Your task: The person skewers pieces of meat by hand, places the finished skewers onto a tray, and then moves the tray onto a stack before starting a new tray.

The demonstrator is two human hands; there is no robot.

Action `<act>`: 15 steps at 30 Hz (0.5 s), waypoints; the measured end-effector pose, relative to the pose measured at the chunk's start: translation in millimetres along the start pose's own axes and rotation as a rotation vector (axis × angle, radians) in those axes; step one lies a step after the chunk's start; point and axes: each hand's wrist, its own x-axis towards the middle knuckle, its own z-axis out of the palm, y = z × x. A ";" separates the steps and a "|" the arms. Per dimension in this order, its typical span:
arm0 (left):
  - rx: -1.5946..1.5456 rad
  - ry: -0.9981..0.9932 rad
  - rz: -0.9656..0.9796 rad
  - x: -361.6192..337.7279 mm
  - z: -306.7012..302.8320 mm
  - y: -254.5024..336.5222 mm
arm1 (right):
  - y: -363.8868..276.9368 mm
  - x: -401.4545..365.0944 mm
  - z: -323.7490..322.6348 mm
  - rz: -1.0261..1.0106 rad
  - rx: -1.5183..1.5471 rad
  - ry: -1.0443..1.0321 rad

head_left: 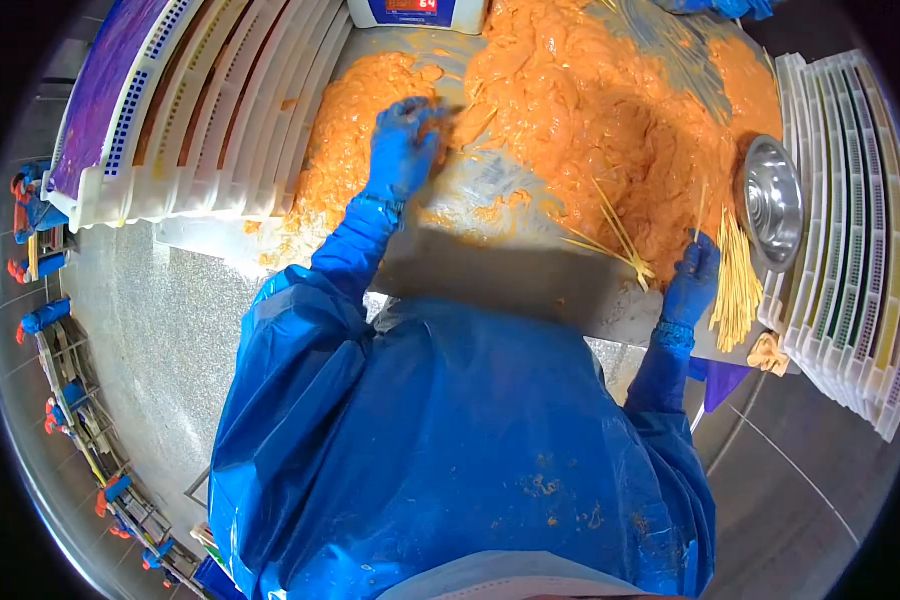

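Observation:
My left hand (405, 148), in a blue glove, is over the left part of the table. Its fingers are curled, with orange meat showing between them, slightly blurred. Around it lie a smaller heap of orange marinated meat (355, 130) and a large pile of the same meat (580, 110). At the table's near right edge, my right hand (692, 278), also gloved, is closed on a thin wooden skewer (701, 212) that points away from me. Just right of it lies a bundle of wooden skewers (735, 290). Several loose skewers (618, 232) rest against the large pile.
Stacked white plastic crates (260, 190) stand at the left, and more crates (840, 230) at the right. A metal bowl (773, 203) leans beside the skewers. A scale (417, 14) with a red display is at the back. Blue-and-orange things (45, 316) line a rack far left.

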 end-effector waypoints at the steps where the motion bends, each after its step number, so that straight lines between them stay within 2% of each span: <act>1: -0.066 -0.047 0.007 11.3 0.2 6.4 | 3.9 0.1 2.2 -0.065 -0.076 -0.048; 2: -0.066 -0.047 0.002 21.8 7.8 12.6 | 6.3 -2.7 9.3 -0.066 -0.079 -0.053; 4: -0.233 -0.158 -0.044 44.1 32.7 27.2 | -11.2 -21.8 36.0 -0.203 -0.008 -0.232; 5: -0.234 -0.152 -0.044 54.1 51.3 32.5 | -10.8 -33.2 50.8 -0.294 -0.056 -0.263; 6: -0.197 -0.010 -0.064 63.6 72.2 36.4 | -13.0 -44.8 65.4 -0.387 -0.104 -0.291; 7: -0.161 0.135 -0.082 75.9 84.2 35.9 | -29.1 -56.4 75.6 -0.344 -0.068 -0.363; 8: -0.162 0.149 -0.076 93.0 83.4 33.9 | -45.5 -67.7 81.7 -0.303 -0.030 -0.434; 10: -0.164 0.465 -0.085 135.1 71.5 31.9 | -64.7 -82.9 79.4 -0.037 -0.101 -0.639; 11: 0.056 0.551 -0.112 154.2 64.6 23.5 | -58.4 -84.2 81.9 -0.047 -0.098 -0.630; 13: -0.143 0.738 -0.317 194.8 56.0 -3.4 | -32.6 -90.8 91.9 -0.071 0.157 -0.618; 14: -0.278 0.795 -0.390 219.3 65.9 -47.2 | -30.0 -90.2 94.9 -0.077 0.165 -0.609; 15: -0.413 0.848 -0.462 235.9 62.2 -63.1 | -29.9 -88.9 98.2 -0.058 0.149 -0.608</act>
